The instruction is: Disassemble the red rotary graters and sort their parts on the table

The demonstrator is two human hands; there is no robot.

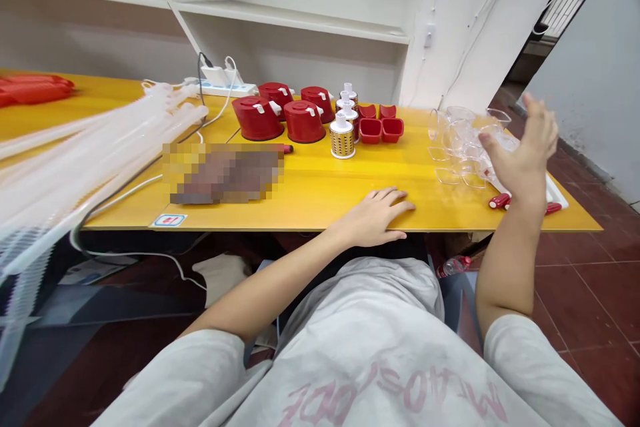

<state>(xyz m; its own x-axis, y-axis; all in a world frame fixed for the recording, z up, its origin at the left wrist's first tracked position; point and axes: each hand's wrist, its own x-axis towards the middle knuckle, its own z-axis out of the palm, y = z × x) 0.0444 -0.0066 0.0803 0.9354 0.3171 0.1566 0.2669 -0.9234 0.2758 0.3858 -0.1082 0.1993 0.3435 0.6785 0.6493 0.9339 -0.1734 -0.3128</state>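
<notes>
Left hand [377, 215] flat and palm-down on the front edge of the yellow table [310, 193], fingers loosely spread, gripping nothing; right hand [525, 150] raised over the table's right end, fingers wide apart and empty, just in front of a cluster of clear plastic pieces [457, 137], part of the cluster hidden behind palm and wrist, contact impossible to tell; near that wrist, small red handles [500, 201] beside a white flat piece [560, 197].

Mid-table, well back from the left hand: red housings [257, 119], white-capped grater drums [343, 137], red cups [381, 128] between drums and clear pieces; behind them a white power strip [223, 88], cables hanging over the left front edge. At left, long translucent bags [100, 137] across the table corner, blurred; a red bundle [33, 88] at the far end; a pixelated patch [225, 173] in the middle; under the table, a water bottle [453, 265] on the floor.
</notes>
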